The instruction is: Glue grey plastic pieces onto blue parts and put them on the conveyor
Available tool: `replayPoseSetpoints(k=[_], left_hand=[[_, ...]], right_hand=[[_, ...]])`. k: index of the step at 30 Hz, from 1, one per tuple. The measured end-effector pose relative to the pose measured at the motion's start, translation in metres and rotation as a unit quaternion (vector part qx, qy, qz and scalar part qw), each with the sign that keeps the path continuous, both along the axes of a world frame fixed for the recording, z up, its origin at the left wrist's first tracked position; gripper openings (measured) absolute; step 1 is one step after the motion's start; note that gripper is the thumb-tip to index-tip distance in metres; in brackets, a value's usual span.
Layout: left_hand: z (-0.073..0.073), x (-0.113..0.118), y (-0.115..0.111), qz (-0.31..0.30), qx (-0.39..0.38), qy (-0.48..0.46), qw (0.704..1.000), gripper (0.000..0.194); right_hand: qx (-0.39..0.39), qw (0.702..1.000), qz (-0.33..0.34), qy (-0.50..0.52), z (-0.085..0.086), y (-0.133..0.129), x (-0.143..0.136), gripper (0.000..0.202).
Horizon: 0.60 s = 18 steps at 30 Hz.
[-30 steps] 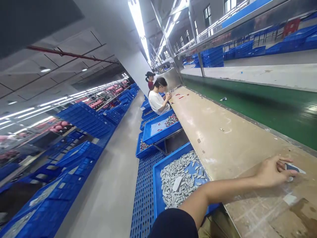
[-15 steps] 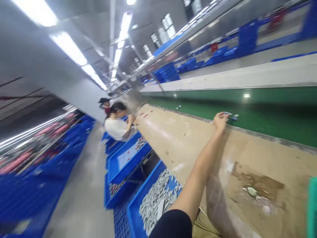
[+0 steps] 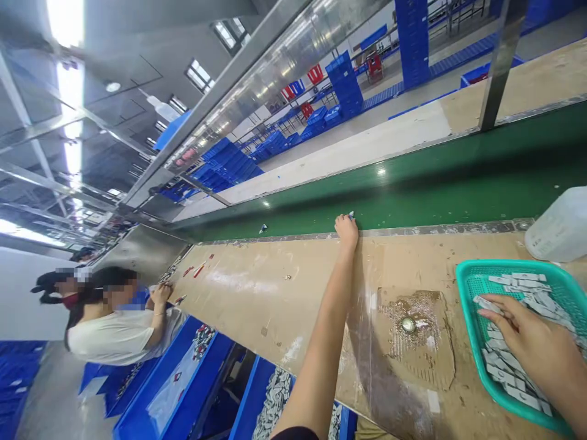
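My left hand point(image 3: 347, 231) is stretched out to the near edge of the green conveyor belt point(image 3: 413, 189). Its fingers are closed round a small white-and-dark piece point(image 3: 351, 215), mostly hidden by them. Over a teal plastic basket point(image 3: 468, 342) on the right, my right hand point(image 3: 536, 342) pinches a small flat grey-white piece point(image 3: 483, 303) between thumb and fingers. Many similar pale pieces point(image 3: 509, 376) fill the basket. Another small dark-and-white piece point(image 3: 263, 228) lies on the belt, further left.
A round pale thing point(image 3: 408, 324) sits on wet, torn cardboard point(image 3: 440, 360) on the worktable. Behind the basket stands a translucent plastic container point(image 3: 559, 226). Blue bins point(image 3: 247, 391) stand below the table's near edge. A co-worker point(image 3: 110, 330) works at the left.
The view has swung right, bringing the basket and my right hand into sight. My left hand stays at the belt's edge, and the piece beside it now lies at or behind its fingertips.
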<state>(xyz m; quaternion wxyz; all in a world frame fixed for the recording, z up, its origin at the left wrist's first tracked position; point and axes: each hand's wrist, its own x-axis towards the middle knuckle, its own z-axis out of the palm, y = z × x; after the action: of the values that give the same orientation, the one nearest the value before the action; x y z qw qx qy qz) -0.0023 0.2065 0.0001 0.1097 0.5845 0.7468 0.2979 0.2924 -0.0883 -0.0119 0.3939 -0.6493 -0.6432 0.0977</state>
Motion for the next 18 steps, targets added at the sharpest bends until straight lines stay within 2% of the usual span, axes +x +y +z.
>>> replayPoseSetpoints(k=[3, 6, 10, 12, 14, 16, 18], left_hand=[[0.007, -0.001, -0.004, -0.005, 0.004, -0.029, 1.000, 0.024], [0.011, 0.000, -0.019, -0.037, 0.016, -0.094, 0.995, 0.024], [0.009, 0.007, -0.064, -0.083, -0.002, -0.218, 0.973, 0.034], [0.007, 0.009, -0.098, -0.133, -0.045, -0.317, 0.938, 0.037], [0.007, 0.011, -0.134, -0.195, -0.105, -0.439, 0.871, 0.036], [0.008, 0.012, -0.164, -0.232, -0.148, -0.511, 0.814, 0.036], [0.007, 0.016, -0.184, -0.242, -0.165, -0.536, 0.792, 0.034]], right_hand=[[-0.006, 0.999, -0.034, 0.020, 0.005, -0.001, -0.001, 0.040], [-0.042, 0.994, -0.053, 0.091, 0.013, -0.001, -0.001, 0.039], [-0.073, 0.979, -0.055, 0.183, 0.024, 0.001, -0.003, 0.033], [-0.080, 0.972, -0.041, 0.219, 0.028, 0.001, -0.004, 0.029], [-0.092, 0.962, -0.022, 0.257, 0.032, 0.000, -0.004, 0.023], [-0.109, 0.952, -0.001, 0.287, 0.035, -0.001, -0.004, 0.017], [-0.118, 0.946, 0.017, 0.300, 0.037, -0.001, -0.004, 0.016]])
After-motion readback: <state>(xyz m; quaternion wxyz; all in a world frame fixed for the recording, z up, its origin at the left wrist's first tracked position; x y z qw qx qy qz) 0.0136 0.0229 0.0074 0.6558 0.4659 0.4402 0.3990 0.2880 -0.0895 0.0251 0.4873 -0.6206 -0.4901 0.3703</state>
